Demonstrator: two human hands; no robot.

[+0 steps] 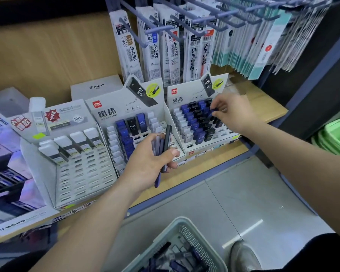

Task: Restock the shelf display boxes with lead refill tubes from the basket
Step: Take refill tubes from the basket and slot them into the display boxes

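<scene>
My left hand (145, 163) grips a small bunch of lead refill tubes (163, 146), blue and black, in front of the middle display box (106, 107). That box holds white, blue and black tubes and has bare slots. My right hand (232, 112) pinches a blue tube (214, 109) over the right display box (186, 91), which is packed with blue, black and white tubes. A third display box (82, 173) on the left holds a few white-capped tubes at its top rows. The pale basket (186, 228) with more tubes sits low in the view.
Refill packets (157, 54) hang on pegs above the boxes. A white Pilot box (96, 89) stands behind them. Green baskets (336, 136) are stacked at the right. The shelf edge (185, 185) runs in front of the boxes, with grey floor tiles and a shoe (243, 256) below.
</scene>
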